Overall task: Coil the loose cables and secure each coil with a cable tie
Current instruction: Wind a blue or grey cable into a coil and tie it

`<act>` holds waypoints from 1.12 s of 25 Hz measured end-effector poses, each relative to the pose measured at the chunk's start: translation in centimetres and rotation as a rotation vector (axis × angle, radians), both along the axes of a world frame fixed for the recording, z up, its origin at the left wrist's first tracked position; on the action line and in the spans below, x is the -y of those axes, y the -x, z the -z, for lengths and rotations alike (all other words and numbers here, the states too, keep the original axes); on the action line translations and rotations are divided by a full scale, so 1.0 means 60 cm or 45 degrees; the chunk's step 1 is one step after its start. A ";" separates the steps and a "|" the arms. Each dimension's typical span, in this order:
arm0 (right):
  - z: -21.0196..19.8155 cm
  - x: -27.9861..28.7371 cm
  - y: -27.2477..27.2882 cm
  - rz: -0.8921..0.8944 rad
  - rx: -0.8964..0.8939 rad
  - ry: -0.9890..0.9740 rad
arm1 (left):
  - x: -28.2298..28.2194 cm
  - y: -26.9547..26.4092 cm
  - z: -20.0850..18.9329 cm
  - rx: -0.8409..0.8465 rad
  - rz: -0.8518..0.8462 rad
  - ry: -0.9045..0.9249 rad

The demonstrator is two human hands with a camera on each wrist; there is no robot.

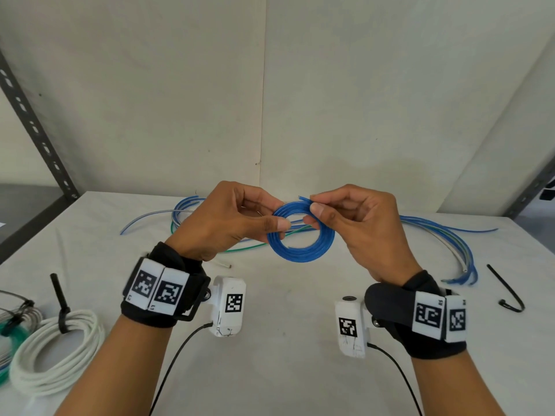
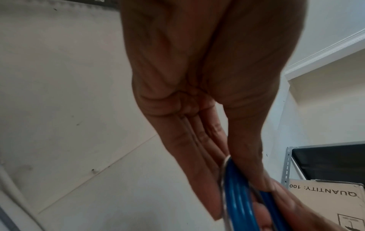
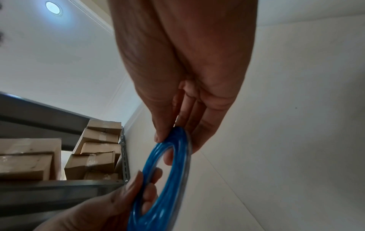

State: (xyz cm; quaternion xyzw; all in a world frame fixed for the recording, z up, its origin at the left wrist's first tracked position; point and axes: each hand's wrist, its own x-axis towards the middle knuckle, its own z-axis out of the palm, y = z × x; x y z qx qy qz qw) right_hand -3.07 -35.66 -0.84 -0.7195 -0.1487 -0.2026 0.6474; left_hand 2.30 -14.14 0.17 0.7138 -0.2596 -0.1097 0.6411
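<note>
A small blue cable coil (image 1: 300, 249) hangs in the air above the white table (image 1: 285, 340), held between both hands. My left hand (image 1: 277, 225) pinches the coil's left side with thumb and fingers. My right hand (image 1: 312, 210) pinches its upper right part, where a short cable end sticks up. In the left wrist view the blue coil (image 2: 235, 200) sits between thumb and fingers. The right wrist view shows the blue coil (image 3: 168, 179) edge-on, with fingers of both hands on it. A loose black cable tie (image 1: 507, 291) lies at the right.
Loose blue, green and white cables (image 1: 450, 238) lie spread across the far table. A tied white coil (image 1: 57, 352) with a black tie (image 1: 60, 301) lies at the near left, beside other tied coils (image 1: 12, 319). Metal shelving (image 1: 36, 127) stands at the left, with cardboard boxes (image 3: 94, 150) nearby.
</note>
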 end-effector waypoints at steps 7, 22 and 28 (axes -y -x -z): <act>0.006 -0.010 -0.002 0.230 0.110 -0.056 | 0.064 0.017 0.012 -0.213 -0.025 0.349; 0.014 -0.029 -0.004 0.107 0.132 0.058 | 0.081 0.020 0.014 -0.206 -0.261 0.275; 0.011 0.024 0.009 0.069 -0.129 0.060 | 0.131 0.022 0.035 -0.230 -0.265 0.150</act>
